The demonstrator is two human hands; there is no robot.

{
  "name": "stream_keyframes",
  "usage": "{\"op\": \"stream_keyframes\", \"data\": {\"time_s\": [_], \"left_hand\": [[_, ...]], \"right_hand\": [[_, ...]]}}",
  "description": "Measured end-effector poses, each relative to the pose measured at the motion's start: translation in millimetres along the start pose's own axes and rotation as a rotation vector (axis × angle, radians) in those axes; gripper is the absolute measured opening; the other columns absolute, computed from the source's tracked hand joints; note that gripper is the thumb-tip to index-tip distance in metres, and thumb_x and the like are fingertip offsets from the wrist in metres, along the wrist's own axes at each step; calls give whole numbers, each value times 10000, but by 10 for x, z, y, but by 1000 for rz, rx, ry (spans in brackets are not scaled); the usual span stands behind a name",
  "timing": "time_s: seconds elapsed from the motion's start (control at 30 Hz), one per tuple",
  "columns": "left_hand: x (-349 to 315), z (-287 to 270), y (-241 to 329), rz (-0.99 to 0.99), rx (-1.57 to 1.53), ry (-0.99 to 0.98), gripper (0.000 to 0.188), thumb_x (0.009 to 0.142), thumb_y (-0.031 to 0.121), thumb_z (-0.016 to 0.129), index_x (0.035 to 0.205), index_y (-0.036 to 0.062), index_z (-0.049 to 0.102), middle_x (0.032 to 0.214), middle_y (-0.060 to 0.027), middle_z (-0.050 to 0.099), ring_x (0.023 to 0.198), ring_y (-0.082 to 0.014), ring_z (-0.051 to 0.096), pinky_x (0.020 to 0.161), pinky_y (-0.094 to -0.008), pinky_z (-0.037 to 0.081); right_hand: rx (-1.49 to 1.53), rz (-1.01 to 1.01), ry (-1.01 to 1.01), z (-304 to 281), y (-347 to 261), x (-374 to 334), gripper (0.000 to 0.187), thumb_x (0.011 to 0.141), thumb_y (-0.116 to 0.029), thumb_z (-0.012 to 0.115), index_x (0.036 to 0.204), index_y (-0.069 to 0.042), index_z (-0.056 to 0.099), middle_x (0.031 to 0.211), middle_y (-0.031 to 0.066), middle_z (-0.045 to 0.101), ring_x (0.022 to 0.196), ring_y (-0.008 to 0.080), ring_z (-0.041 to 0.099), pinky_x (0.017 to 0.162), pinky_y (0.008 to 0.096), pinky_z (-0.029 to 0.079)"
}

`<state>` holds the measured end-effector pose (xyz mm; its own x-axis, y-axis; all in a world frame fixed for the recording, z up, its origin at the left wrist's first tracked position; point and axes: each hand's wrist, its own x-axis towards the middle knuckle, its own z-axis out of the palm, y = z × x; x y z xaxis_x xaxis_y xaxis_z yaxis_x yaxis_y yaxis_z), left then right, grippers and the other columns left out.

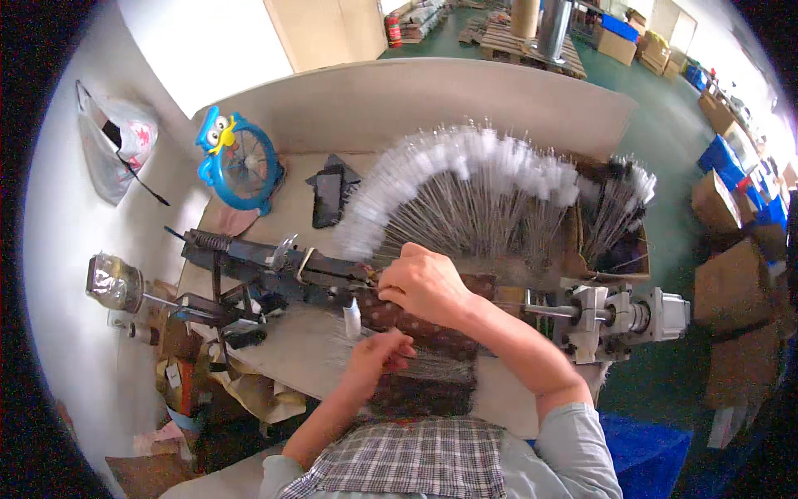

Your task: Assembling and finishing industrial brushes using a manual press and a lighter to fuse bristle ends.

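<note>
My right hand (426,284) reaches across to the end of a dark metal machine bar (328,268). Its fingers are bent and pinched together there; whatever they hold is hidden. Nearer my body, my left hand (376,363) is curled with its fingertips pressed together above a bundle of thin wires (436,364). I cannot make out what is in it. A small white cylindrical piece (352,319) stands just above the left hand. Beyond the hands, many wire brushes with white bristle heads (474,158) fan out in an arc.
A motor-driven shaft unit (619,314) stands at the right. Dark-tipped brushes (619,195) fill a cardboard box (615,270) behind it. On the table's far left are a phone (328,198) and a blue cartoon fan (241,166). A jar-like lamp (115,283) juts out left.
</note>
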<state>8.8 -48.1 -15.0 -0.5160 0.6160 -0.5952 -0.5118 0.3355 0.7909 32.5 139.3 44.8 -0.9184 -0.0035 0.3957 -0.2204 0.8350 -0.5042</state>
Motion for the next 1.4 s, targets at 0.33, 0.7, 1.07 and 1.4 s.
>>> {"op": "stream_keyframes", "data": {"time_s": [0.33, 0.7, 1.07, 1.4], "left_hand": [[64, -781, 225, 213, -705, -72, 361, 836, 441, 544, 860, 90, 627, 675, -17, 586, 676, -163, 544, 644, -359, 444], [307, -423, 174, 456, 491, 248, 359, 773, 364, 661, 775, 5, 660, 635, -33, 613, 574, -123, 543, 545, -271, 423], [393, -263, -53, 420, 216, 87, 239, 767, 124, 649, 911, 62, 468, 703, -69, 589, 632, -171, 592, 557, -338, 492], [206, -1683, -301, 261, -485, 361, 253, 815, 322, 650, 876, 83, 595, 777, -7, 583, 698, -133, 572, 623, -273, 471]], "right_hand": [[-162, 163, -22, 338, -161, 210, 121, 684, -224, 642, 664, -106, 626, 699, 3, 608, 793, 221, 537, 689, 357, 463], [-89, 140, 100, 139, -147, 135, 113, 718, -197, 636, 751, -92, 663, 755, 27, 640, 809, 237, 584, 708, 344, 480], [-10, 190, 165, 677, -8, -546, 225, 777, -104, 577, 1000, -73, 574, 870, 102, 581, 769, 293, 606, 626, 386, 506], [100, 165, -54, 480, -55, -539, 171, 761, -83, 613, 923, -44, 573, 869, 124, 562, 798, 322, 589, 677, 405, 505]]}}
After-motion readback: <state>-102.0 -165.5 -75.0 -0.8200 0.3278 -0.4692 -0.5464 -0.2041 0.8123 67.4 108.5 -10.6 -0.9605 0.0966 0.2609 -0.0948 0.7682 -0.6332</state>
